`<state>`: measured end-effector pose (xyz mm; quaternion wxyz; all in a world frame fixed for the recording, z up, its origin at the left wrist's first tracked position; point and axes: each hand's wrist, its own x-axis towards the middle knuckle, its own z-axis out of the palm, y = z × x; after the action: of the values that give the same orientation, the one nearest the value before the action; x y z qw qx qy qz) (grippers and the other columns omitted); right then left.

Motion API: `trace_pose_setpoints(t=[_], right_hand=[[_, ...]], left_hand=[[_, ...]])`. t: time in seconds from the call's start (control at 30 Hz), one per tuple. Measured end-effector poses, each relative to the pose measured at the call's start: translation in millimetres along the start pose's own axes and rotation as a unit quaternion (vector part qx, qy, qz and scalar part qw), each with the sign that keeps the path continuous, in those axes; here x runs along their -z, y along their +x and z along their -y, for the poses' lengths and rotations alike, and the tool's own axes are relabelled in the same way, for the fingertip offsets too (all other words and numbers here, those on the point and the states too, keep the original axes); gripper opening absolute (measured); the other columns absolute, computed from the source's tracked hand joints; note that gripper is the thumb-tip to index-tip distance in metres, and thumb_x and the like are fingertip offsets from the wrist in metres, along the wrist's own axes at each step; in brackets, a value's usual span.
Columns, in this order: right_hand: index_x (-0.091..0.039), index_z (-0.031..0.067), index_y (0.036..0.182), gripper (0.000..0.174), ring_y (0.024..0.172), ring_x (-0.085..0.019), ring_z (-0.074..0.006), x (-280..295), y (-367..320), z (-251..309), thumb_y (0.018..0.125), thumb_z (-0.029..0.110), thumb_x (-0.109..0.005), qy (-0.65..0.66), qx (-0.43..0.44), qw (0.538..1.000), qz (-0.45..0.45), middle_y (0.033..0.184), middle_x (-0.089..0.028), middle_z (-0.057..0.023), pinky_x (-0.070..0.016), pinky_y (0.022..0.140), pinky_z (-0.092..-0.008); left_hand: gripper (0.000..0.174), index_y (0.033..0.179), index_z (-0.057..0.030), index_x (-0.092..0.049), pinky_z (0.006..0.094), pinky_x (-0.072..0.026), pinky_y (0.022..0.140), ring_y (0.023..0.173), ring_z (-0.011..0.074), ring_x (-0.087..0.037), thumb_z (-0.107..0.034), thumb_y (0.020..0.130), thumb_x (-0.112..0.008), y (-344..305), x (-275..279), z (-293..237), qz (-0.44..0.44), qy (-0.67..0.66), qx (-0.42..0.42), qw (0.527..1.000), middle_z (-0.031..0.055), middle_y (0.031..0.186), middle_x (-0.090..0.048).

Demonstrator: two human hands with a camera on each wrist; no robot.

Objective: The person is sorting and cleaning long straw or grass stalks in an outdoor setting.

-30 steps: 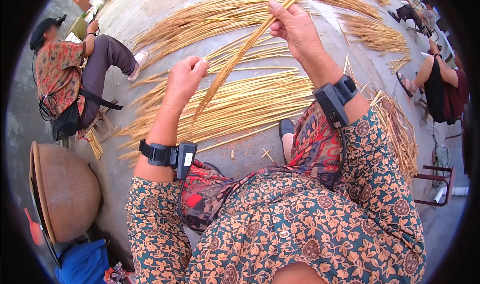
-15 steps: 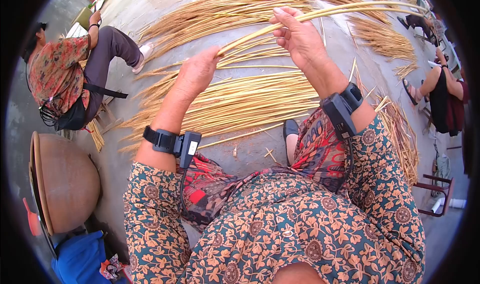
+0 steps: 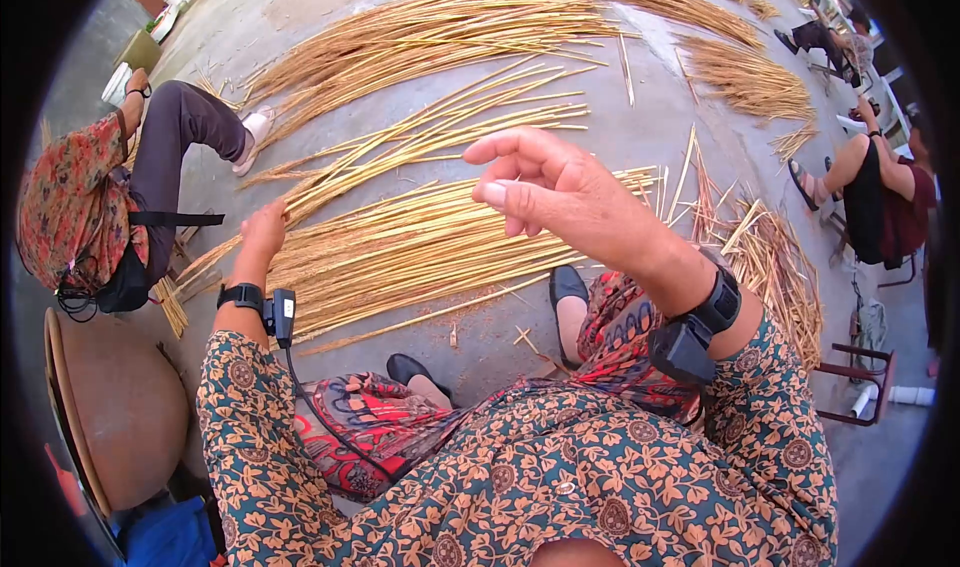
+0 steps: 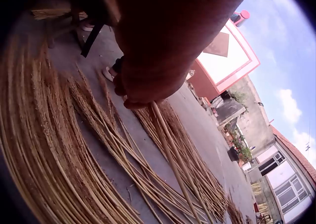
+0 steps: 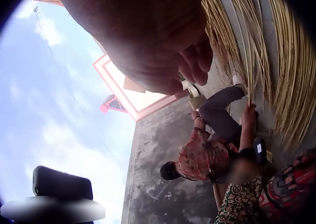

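My left hand (image 3: 263, 231) is stretched out to the left, low over the rows on the ground, and grips a few long broomcorn stalks (image 4: 174, 157) near their brushy ends. In the left wrist view these stalks run from beneath the fingers toward the bottom edge. My right hand (image 3: 560, 192) is raised in front of my body, fingers loosely bent, thumb apart and nothing in it. Below it spreads a wide row of broomcorn stalks (image 3: 430, 252), brushy heads to the left. A looser, smaller bunch of stalks (image 3: 450, 137) lies just beyond.
A larger row of stalks (image 3: 440, 27) lies farther back. Cut stalk pieces (image 3: 775, 267) are heaped at the right, near a metal stool frame (image 3: 860, 382). A big clay basin (image 3: 130, 407) stands at the left. One person (image 3: 75, 207) sits left; others sit at the right.
The stalks that were held up between both hands have swung down to the left in my left hand. My right hand has let go of them and dropped lower.
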<state>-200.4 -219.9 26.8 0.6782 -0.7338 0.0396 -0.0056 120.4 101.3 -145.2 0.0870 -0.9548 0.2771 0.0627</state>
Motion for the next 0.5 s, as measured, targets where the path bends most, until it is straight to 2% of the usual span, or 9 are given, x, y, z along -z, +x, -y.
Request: trace_pose_setpoints(t=[0.07, 0.1, 0.2, 0.23, 0.3, 0.37, 0.43, 0.47, 0.5], right_hand=[[-0.051, 0.0029, 0.117, 0.035, 0.071, -0.057, -0.0103, -4.7, -3.0, -6.5, 0.089, 0.022, -0.058, -0.021, 0.003, 0.999, 0.023, 0.086, -0.059, -0.0032, -0.0474, 0.062, -0.0246], [-0.053, 0.0029, 0.115, 0.033, 0.071, -0.06, -0.0163, -5.6, -5.2, -3.2, 0.088, 0.021, -0.059, -0.09, 0.019, 0.995, 0.028, 0.083, -0.062, -0.0066, -0.0483, 0.063, -0.0293], [-0.056, 0.0036, 0.111, 0.029, 0.073, -0.062, -0.0209, -10.8, -15.6, -0.4, 0.086, 0.02, -0.06, -0.173, 0.053, 0.982, 0.056, 0.083, -0.064, -0.0084, -0.0485, 0.064, -0.0327], [-0.058, 0.0037, 0.106, 0.027, 0.074, -0.062, -0.0247, -12.7, -15.6, 3.5, 0.085, 0.019, -0.061, -0.169, 0.036, 0.983, 0.055, 0.084, -0.065, -0.0103, -0.0485, 0.064, -0.0344], [-0.058, 0.0037, 0.105, 0.026, 0.073, -0.062, -0.0247, -13.7, -14.5, 3.8, 0.084, 0.018, -0.061, -0.213, 0.052, 0.973, 0.065, 0.083, -0.065, -0.0105, -0.0483, 0.064, -0.0343], [-0.058, 0.0036, 0.104, 0.026, 0.072, -0.062, -0.0248, -15.4, -18.8, 7.7, 0.083, 0.017, -0.062, -0.257, 0.068, 0.961, 0.075, 0.082, -0.064, -0.0109, -0.0483, 0.064, -0.0343], [-0.059, 0.0035, 0.103, 0.025, 0.072, -0.062, -0.0251, -16.4, -19.2, 6.8, 0.081, 0.016, -0.062, -0.288, 0.074, 0.95, 0.09, 0.081, -0.064, -0.0116, -0.0484, 0.063, -0.0346], [-0.059, 0.0037, 0.106, 0.025, 0.071, -0.061, -0.0219, -15.0, -19.8, 7.4, 0.083, 0.015, -0.062, -0.295, 0.054, 0.95, 0.084, 0.082, -0.064, -0.0088, -0.0478, 0.062, -0.0321], [-0.059, 0.004, 0.108, 0.025, 0.069, -0.06, -0.0186, -12.0, -19.3, 10.1, 0.085, 0.014, -0.061, -0.304, 0.034, 0.949, 0.077, 0.084, -0.064, -0.006, -0.0473, 0.061, -0.0295]], left_hand=[[0.015, 0.096, -0.015, -0.06, 0.0477, -0.0437, 0.075, 0.096, 0.0323, -0.059, -0.016, 0.088, -0.048, 14.8, -10.2, -1.7, 0.001, 0.004, 0.0, 1.0, 0.0116, 0.095, -0.064], [0.015, 0.096, -0.0151, -0.06, 0.0478, -0.0437, 0.075, 0.096, 0.0323, -0.06, -0.017, 0.088, -0.048, 21.0, -13.8, -4.1, 0.002, 0.007, 0.001, 1.0, 0.0118, 0.095, -0.064], [0.015, 0.096, -0.0149, -0.06, 0.0478, -0.0435, 0.077, 0.095, 0.0319, -0.06, -0.018, 0.088, -0.048, 34.6, -19.8, -13.5, -0.006, 0.011, -0.013, 1.0, 0.0113, 0.096, -0.064], [0.015, 0.096, -0.0151, -0.06, 0.0476, -0.0433, 0.078, 0.095, 0.0317, -0.06, -0.018, 0.088, -0.048, 40.9, -23.1, -16.7, -0.019, 0.003, -0.012, 1.0, 0.0109, 0.096, -0.063], [0.016, 0.097, -0.0156, -0.06, 0.0472, -0.043, 0.08, 0.095, 0.0313, -0.059, -0.019, 0.088, -0.048, 54.1, -30.1, -24.8, -0.04, -0.013, -0.01, 0.999, 0.01, 0.097, -0.063], [0.021, 0.106, -0.0191, -0.059, 0.0459, -0.0406, 0.086, 0.1, 0.0294, -0.057, -0.018, 0.086, -0.052, 69.3, -40.0, -29.0, -0.082, -0.003, 0.002, 0.997, 0.0085, 0.099, -0.062], [0.047, 0.125, -0.0226, -0.048, 0.0438, -0.0344, 0.096, 0.111, 0.0263, -0.05, -0.019, 0.079, -0.062, 64.3, -32.1, -43.2, -0.201, 0.01, -0.01, 0.979, 0.0073, 0.114, -0.055], [0.051, 0.127, -0.0205, -0.047, 0.0433, -0.0339, 0.097, 0.113, 0.0271, -0.049, -0.022, 0.078, -0.064, 63.8, -34.5, -51.4, -0.23, -0.011, -0.018, 0.973, 0.0073, 0.117, -0.053], [0.052, 0.127, -0.0201, -0.047, 0.0435, -0.0337, 0.098, 0.114, 0.0273, -0.048, -0.023, 0.078, -0.064, 62.8, -40.9, -60.9, -0.216, -0.056, -0.038, 0.974, 0.007, 0.118, -0.054]])
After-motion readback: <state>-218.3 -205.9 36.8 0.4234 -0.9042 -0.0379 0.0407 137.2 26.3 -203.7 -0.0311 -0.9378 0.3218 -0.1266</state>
